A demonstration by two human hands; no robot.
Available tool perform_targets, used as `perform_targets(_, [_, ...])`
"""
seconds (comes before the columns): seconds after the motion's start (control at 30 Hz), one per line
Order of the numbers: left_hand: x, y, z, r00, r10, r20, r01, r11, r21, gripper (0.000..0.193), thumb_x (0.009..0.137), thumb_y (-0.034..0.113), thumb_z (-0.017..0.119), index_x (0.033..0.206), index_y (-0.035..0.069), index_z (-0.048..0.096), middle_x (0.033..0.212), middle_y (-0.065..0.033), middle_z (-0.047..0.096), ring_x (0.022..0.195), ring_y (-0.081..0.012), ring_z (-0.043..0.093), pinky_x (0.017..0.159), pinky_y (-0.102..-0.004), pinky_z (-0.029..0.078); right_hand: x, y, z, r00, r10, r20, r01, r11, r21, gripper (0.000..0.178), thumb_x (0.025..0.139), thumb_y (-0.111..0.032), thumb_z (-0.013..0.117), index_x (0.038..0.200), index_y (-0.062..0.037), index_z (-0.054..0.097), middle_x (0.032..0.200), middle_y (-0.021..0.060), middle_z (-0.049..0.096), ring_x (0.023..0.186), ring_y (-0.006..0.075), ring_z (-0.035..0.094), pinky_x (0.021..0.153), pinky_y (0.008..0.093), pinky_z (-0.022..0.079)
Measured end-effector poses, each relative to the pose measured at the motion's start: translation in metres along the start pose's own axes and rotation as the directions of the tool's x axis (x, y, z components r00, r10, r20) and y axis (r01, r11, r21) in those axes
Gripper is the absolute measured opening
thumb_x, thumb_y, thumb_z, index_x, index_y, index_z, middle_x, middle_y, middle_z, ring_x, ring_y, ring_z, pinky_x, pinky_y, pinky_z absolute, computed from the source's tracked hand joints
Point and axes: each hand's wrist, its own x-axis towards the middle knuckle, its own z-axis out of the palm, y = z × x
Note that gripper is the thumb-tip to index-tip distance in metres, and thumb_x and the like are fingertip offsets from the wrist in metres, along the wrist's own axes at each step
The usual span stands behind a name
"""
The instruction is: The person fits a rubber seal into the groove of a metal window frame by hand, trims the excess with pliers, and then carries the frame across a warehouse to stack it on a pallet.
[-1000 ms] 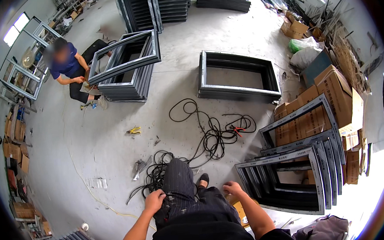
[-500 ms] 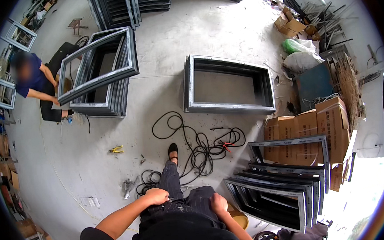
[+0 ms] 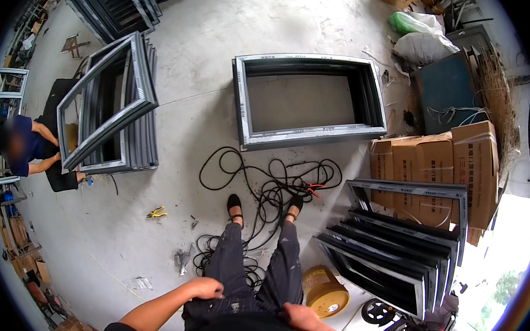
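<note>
My left hand [image 3: 207, 288] is closed, its curled fingers resting at the left hip of my dark striped trousers [image 3: 227, 259]. Over the right hip, my right hand [image 3: 301, 316] is also closed. Whether either one grips the cloth or anything small is hidden. Past my feet lies a tangled black cable [image 3: 273, 192] with red-handled pliers [image 3: 316, 190] on it. To its left are yellow-handled pliers [image 3: 157, 213]. Farther ahead, a stack of dark grey rectangular frames [image 3: 311, 132] lies on the floor.
More frames [image 3: 397, 248] lean beside cardboard boxes [image 3: 423, 174] at right. A yellow bucket [image 3: 326, 295] stands by my right leg. At left, a co-worker [image 3: 24, 144] handles a tilted frame [image 3: 144, 82] on another stack. White bags [image 3: 424, 45] sit at far right.
My right foot has come into view beside the left, and both legs are straighter. The bucket shows more fully. The co-worker's tilted frame stands steeper. Both hands stay near my hips.
</note>
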Motion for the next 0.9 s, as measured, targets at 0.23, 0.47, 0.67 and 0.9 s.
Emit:
perform_targets(0.23, [0.085, -0.015, 0.060, 0.828, 0.359, 0.431, -0.207, 0.910, -0.361, 0.012, 0.081, 0.015, 0.054, 0.079, 0.003, 0.052, 0.067, -0.0075, 0.052, 0.064, -0.0195, 0.048, 0.063, -0.0352, 0.043, 0.108, 0.099, -0.040, 0.629, -0.493, 0.601, 0.495, 0.850, 0.179, 0.022, 0.085, -0.018, 0.056, 0.100, -0.0042, 0.065, 0.089, 0.0169, 0.067, 0.082, 0.0334, 0.064, 0.074, 0.0468, 0.050])
perform_targets(0.47, [0.237, -0.020, -0.065, 0.530, 0.408, 0.743, 0.327, 0.710, -0.624, 0.030, 0.095, 0.034, 0.053, 0.096, 0.004, 0.059, 0.079, -0.0098, 0.066, 0.065, -0.0163, 0.063, 0.061, -0.0321, 0.052, 0.359, 0.266, -0.155, 0.969, -0.183, -0.168, 0.177, 0.983, -0.051, 0.017, 0.082, -0.023, 0.064, 0.092, -0.0099, 0.063, 0.081, 0.0119, 0.065, 0.082, 0.0341, 0.063, 0.072, 0.0436, 0.051])
perform_targets(0.67, [0.425, -0.097, -0.263, 0.920, 0.064, -0.388, -0.002, 0.987, 0.159, 0.026, 0.092, 0.033, 0.053, 0.099, 0.009, 0.059, 0.085, -0.0132, 0.065, 0.083, -0.0343, 0.063, 0.069, -0.0445, 0.049, 0.575, 0.449, -0.178, 0.765, -0.054, -0.641, -0.307, 0.845, -0.437, 0.033, 0.075, -0.012, 0.064, 0.107, -0.0066, 0.060, 0.100, 0.0114, 0.062, 0.096, 0.0310, 0.059, 0.076, 0.0426, 0.049])
perform_targets(0.9, [0.536, -0.222, -0.259, 0.923, 0.072, -0.377, -0.062, 0.997, 0.039, 0.029, 0.092, 0.032, 0.052, 0.102, 0.006, 0.059, 0.093, -0.0158, 0.065, 0.089, -0.0362, 0.062, 0.074, -0.0443, 0.049, 0.657, 0.526, -0.146, 0.837, -0.137, -0.530, -0.280, 0.725, -0.629, 0.022, 0.077, -0.014, 0.056, 0.098, -0.0074, 0.058, 0.096, 0.0101, 0.057, 0.098, 0.0288, 0.056, 0.085, 0.0417, 0.044])
